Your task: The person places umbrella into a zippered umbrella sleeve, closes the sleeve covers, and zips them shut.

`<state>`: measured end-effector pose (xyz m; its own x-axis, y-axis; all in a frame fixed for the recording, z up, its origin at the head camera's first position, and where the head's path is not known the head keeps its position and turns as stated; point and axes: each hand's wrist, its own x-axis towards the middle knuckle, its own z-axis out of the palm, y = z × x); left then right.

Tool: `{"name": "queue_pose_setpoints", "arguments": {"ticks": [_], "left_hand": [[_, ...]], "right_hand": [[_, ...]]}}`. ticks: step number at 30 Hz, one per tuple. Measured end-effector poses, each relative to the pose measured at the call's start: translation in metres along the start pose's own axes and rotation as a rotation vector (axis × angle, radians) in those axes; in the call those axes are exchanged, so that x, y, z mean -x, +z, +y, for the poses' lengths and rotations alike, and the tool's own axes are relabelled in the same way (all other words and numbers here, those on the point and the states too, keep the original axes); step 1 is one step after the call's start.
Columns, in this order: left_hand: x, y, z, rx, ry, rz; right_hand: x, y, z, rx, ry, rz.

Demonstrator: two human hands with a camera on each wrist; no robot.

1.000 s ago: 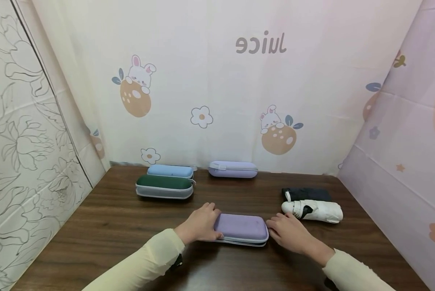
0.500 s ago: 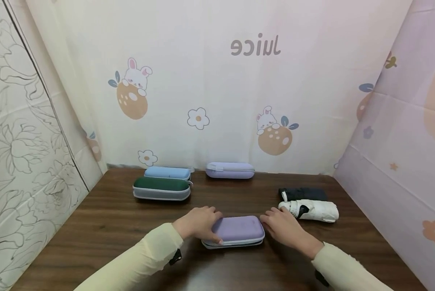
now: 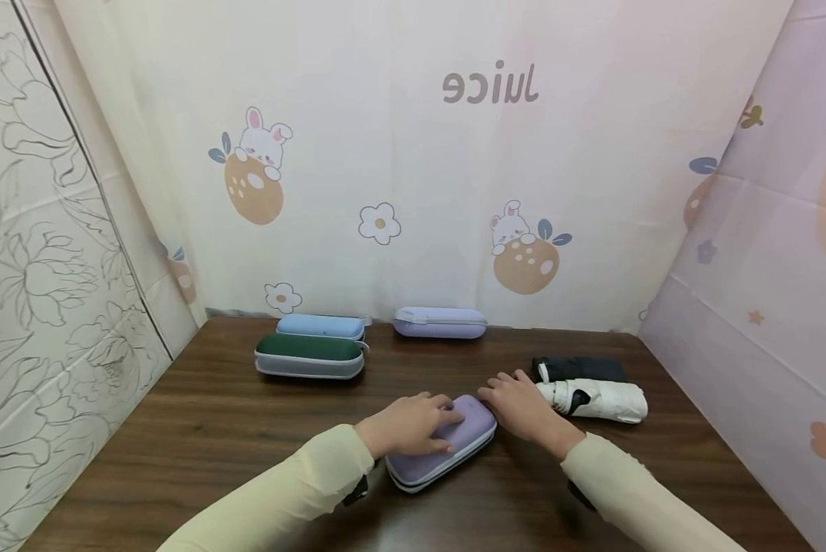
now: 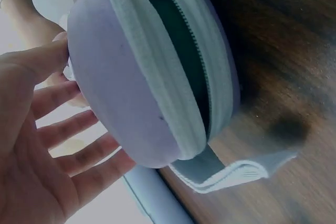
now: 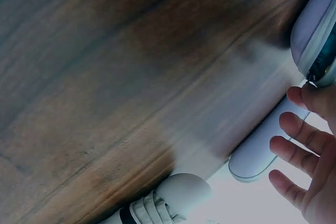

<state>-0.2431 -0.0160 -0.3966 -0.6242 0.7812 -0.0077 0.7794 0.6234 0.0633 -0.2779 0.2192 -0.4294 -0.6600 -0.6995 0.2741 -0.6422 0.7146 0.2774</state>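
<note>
A purple zip case (image 3: 478, 422) lies slantwise on the table, its lid upward. Across the lid rests my left hand (image 3: 407, 425), fingers extended; in the left wrist view the left hand (image 4: 47, 124) touches the lid with nearly straight fingers. The case's zipper (image 4: 194, 40) is parted along that side, with a dark green inside showing. My right hand (image 3: 521, 406) is at the far right corner. In the right wrist view its thumb and index finger pinch at the zipper pull (image 5: 311, 80), partly hidden, while the other fingers stand apart. A fabric loop (image 4: 236, 174) sticks out from one end.
A blue case (image 3: 321, 326) and a green-and-grey case (image 3: 309, 357) lie at the back left. A lilac case (image 3: 440, 323) is by the curtain. To the right lie a folded white umbrella (image 3: 609, 400) and a black one (image 3: 585, 369), close to my right hand.
The purple case has turned, its right end swinging away from me. My left hand has shifted from the left end onto the lid; my right hand has moved left and slightly farther away.
</note>
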Motion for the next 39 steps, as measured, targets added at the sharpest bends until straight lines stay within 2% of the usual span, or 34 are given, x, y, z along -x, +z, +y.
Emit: {"name": "queue_pose_setpoints", "arguments": {"ticks": [14, 26, 30, 34, 37, 39], "left_hand": [[0.001, -0.002, 0.007, 0.003, -0.069, -0.013], [0.0, 0.002, 0.011, -0.026, -0.099, -0.003], [0.0, 0.002, 0.015, -0.048, -0.129, 0.006], [0.001, 0.004, 0.021, -0.099, -0.154, 0.043], [0.005, 0.005, 0.02, -0.111, -0.143, 0.06], [0.008, 0.005, 0.017, -0.086, -0.123, 0.055]], "right_hand": [[0.019, -0.01, 0.001, -0.026, -0.016, -0.028], [0.042, -0.018, -0.011, -0.103, 0.015, 0.003], [0.038, -0.014, -0.012, -0.106, 0.032, 0.015], [0.025, -0.009, -0.009, -0.085, 0.054, 0.01], [0.012, -0.004, -0.008, -0.059, 0.062, 0.008], [0.004, -0.001, -0.008, -0.053, 0.066, 0.008]]}}
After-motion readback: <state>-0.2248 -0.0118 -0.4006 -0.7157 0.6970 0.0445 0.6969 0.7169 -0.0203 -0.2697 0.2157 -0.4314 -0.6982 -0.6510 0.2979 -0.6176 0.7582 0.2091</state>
